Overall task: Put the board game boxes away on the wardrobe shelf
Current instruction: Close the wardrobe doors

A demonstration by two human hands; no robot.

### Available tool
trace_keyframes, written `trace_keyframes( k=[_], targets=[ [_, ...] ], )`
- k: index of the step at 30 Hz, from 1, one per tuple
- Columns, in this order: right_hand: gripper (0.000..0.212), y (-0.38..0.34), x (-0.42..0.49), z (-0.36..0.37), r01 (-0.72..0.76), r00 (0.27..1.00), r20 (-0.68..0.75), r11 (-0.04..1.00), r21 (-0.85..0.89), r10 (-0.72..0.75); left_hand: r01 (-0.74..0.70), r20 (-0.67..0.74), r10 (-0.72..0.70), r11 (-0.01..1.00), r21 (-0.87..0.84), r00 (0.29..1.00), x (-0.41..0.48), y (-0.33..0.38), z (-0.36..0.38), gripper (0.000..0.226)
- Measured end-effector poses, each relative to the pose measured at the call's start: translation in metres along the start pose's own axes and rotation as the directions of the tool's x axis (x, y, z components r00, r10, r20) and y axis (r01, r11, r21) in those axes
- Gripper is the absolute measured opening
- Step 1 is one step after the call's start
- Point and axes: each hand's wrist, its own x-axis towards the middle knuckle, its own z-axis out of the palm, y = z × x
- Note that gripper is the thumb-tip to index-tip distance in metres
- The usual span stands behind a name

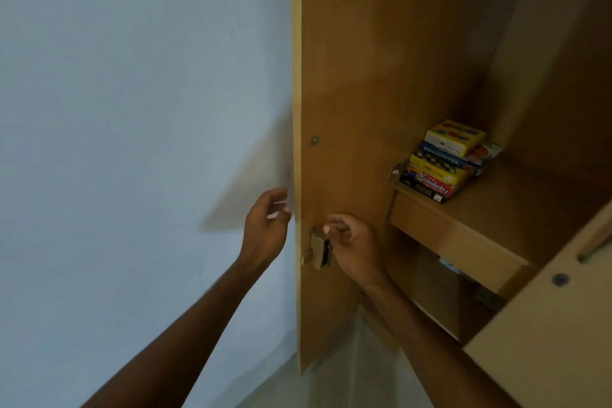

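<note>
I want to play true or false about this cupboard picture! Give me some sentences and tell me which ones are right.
1. The colourful board game boxes sit stacked on the wooden wardrobe shelf. True.
2. The left hand carries a box. False: it holds none and is at the edge of the brown wooden wardrobe door.
3. The right hand is at the door's lock fitting. True.
4. The door is closed. False: it stands open.

We face a pale blue wall (132, 109) on the left, where an open wooden wardrobe door (344, 93) casts a soft shadow; light tiled floor (331, 381) shows below, and dim lower compartments sit right.
</note>
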Motion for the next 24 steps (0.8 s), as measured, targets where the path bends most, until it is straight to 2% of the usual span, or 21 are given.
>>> trace_keyframes(
  k=[3, 7, 10, 13, 17, 20, 22, 24],
  targets=[
    [0.027, -0.005, 0.007, -0.004, 0.001, 1.0, -0.001, 1.0, 0.007, -0.001, -0.004, 0.069, 0.01, 0.996, -0.092, 0.998, 0.027, 0.016, 0.011, 0.031],
    [0.028, -0.001, 0.005, -0.021, -0.003, 1.0, -0.029, 1.0, -0.015, 0.002, 0.126, 0.106, -0.105, 0.969, -0.213, 0.989, 0.04, 0.026, 0.017, 0.033],
    [0.029, 0.003, -0.004, -0.034, -0.023, 0.998, -0.062, 1.0, -0.009, 0.023, 0.15, 0.145, -0.119, 0.961, -0.233, 0.982, 0.039, 0.028, 0.018, 0.029],
    [0.031, 0.007, -0.017, -0.046, -0.069, 0.994, -0.082, 0.997, 0.018, 0.071, 0.106, 0.162, -0.073, 0.972, -0.21, 0.984, 0.028, 0.031, 0.028, 0.023],
    [0.041, 0.012, -0.038, -0.066, -0.125, 0.981, -0.147, 0.991, 0.038, 0.13, 0.033, 0.246, 0.041, 0.957, -0.29, 0.968, 0.01, 0.037, 0.052, 0.012],
    [0.056, 0.016, -0.056, -0.089, -0.153, 0.962, -0.226, 0.988, 0.011, 0.152, -0.007, 0.356, 0.137, 0.939, -0.344, 0.924, -0.002, 0.044, 0.081, 0.007],
    [0.065, 0.023, -0.066, -0.107, -0.152, 0.934, -0.327, 0.988, 0.002, 0.144, -0.025, 0.424, 0.187, 0.933, -0.36, 0.886, -0.01, 0.052, 0.108, 0.007],
    [0.062, 0.032, -0.07, -0.126, -0.157, 0.898, -0.42, 0.987, -0.03, 0.13, -0.037, 0.473, 0.227, 0.925, -0.378, 0.852, -0.017, 0.063, 0.135, 0.01]
  ],
)
